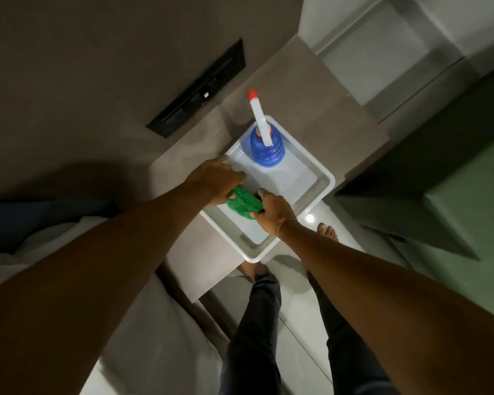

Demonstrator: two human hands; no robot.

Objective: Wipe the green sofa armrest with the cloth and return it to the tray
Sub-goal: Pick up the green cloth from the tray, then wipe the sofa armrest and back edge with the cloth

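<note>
A bright green cloth point(243, 204) lies bunched over the near part of a white rectangular tray point(322, 186) on a brown ledge. My left hand point(216, 181) grips the cloth's left end, fingers curled around it. At the right end, my right hand point(273, 213) pinches the cloth from the other side; a thin thread is tied around that wrist. The green sofa point(468, 195) with its armrest sits at the right edge, apart from both hands.
A blue spray bottle point(266, 151) with a white nozzle and red tip stands at the tray's far end. A black wall panel point(197, 92) is at the upper left, a white bed point(26, 252) on the left. My legs and bare feet stand on the pale floor below.
</note>
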